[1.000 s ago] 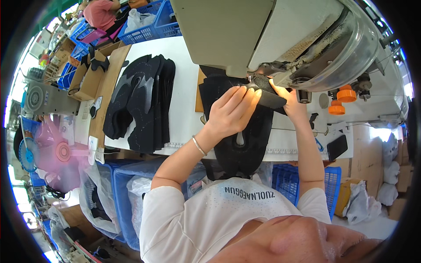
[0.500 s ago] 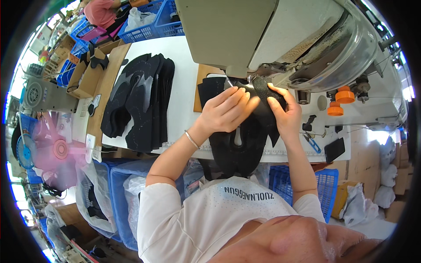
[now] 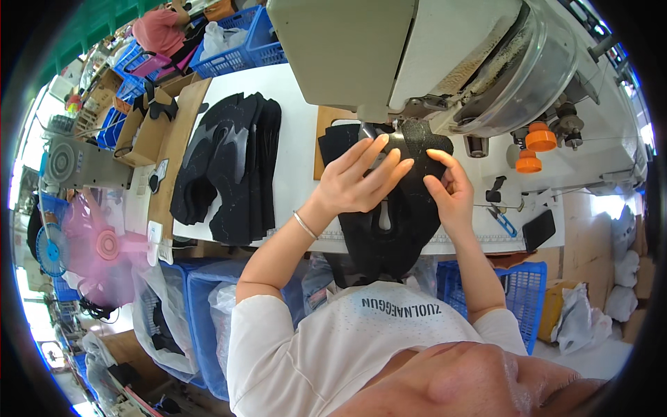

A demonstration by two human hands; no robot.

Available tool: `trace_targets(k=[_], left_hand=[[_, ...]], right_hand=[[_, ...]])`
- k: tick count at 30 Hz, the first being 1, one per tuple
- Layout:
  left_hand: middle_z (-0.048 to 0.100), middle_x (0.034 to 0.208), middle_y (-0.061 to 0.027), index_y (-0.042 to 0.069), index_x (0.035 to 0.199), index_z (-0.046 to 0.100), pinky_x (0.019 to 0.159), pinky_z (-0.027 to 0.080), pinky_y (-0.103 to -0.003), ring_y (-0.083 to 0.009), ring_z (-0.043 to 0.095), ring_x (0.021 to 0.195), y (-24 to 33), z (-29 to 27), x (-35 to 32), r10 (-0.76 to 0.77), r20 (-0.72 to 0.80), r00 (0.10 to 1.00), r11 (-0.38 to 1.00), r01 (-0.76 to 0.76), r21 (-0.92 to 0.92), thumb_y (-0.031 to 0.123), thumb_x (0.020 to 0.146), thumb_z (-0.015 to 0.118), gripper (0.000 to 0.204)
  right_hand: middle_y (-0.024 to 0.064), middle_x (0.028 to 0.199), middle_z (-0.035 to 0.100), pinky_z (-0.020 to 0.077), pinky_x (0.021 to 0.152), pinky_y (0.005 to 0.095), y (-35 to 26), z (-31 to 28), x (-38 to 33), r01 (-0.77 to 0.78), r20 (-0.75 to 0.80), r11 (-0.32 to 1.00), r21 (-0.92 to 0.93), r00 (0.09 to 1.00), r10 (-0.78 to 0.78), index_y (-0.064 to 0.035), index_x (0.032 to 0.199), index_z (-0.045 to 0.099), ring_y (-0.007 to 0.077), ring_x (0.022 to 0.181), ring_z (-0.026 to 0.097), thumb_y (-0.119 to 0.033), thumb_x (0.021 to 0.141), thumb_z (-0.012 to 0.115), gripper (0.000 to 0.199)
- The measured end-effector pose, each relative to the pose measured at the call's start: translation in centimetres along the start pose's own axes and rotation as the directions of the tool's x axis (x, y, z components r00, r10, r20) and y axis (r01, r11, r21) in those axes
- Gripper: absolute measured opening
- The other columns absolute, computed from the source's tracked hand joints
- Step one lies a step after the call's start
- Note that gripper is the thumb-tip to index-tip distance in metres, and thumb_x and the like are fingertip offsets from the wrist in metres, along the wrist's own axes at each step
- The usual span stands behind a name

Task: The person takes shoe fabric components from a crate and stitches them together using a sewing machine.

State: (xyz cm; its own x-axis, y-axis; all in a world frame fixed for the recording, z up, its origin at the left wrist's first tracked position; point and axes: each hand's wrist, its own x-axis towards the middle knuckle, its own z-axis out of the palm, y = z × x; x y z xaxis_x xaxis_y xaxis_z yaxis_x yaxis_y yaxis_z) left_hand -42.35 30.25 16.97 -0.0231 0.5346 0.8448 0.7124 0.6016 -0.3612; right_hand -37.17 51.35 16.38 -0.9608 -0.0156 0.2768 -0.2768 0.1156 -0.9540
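Fabric positioning at the sewing machine (image 3: 445, 62) looks like the step in hand: a black fabric piece (image 3: 392, 222) lies on the white surface (image 3: 295, 125), its upper end tucked under the machine head and its lower end hanging over the near edge toward the person. The left hand (image 3: 358, 182) rests flat on it, fingers spread and open, pressing the cloth down just left of the needle area. The right hand (image 3: 448, 191) pinches the fabric's right edge between thumb and fingertips, closed on the cloth. The piece's long axis runs away from the person, top end pointing at the machine. The next move, I judge, calls for keeping the edge aligned and flat at the needle, fingertips clear of it. A stack of similar black pieces (image 3: 226, 170) lies well apart to the left.
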Motion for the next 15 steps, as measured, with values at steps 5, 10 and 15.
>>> trace_targets(k=[5,10,15], left_hand=[[0.065,0.098,-0.0054,0.005,0.103,0.075,0.090,0.058,-0.034,-0.0230,0.066,0.098,-0.4,-0.3,-0.5,0.034,-0.016,0.999,0.998,-0.035,-0.055,0.009,0.076,0.069,0.027],[0.067,0.095,-0.0072,0.000,0.096,0.074,0.085,0.060,-0.034,-0.0244,0.069,0.095,-0.9,-0.7,-0.5,0.015,-0.045,0.999,0.993,-0.020,-0.113,0.005,0.072,0.070,0.025],[0.068,0.095,-0.0084,0.000,0.093,0.074,0.084,0.060,-0.034,-0.0247,0.070,0.097,-1.4,-0.5,-0.5,-0.023,-0.058,0.998,0.987,0.014,-0.162,0.005,0.072,0.069,0.022]], right_hand=[[-0.0072,0.075,0.037,0.0269,0.057,0.0178,0.4,0.6,-1.8,-0.003,0.025,1.000,0.028,1.000,0.002,-0.0049,0.128,0.059,0.0016,0.065,0.033,-0.011,0.089,0.070,0.042],[-0.0063,0.076,0.037,0.0291,0.060,0.0191,0.4,1.7,-3.3,-0.026,0.028,0.999,0.025,0.999,0.025,-0.0057,0.126,0.060,0.0034,0.066,0.033,-0.010,0.087,0.071,0.041],[-0.0062,0.078,0.039,0.0304,0.061,0.0191,0.0,2.9,-3.5,0.027,-0.030,1.000,-0.005,0.999,-0.027,-0.0050,0.122,0.062,0.0038,0.068,0.033,-0.007,0.088,0.069,0.035]])
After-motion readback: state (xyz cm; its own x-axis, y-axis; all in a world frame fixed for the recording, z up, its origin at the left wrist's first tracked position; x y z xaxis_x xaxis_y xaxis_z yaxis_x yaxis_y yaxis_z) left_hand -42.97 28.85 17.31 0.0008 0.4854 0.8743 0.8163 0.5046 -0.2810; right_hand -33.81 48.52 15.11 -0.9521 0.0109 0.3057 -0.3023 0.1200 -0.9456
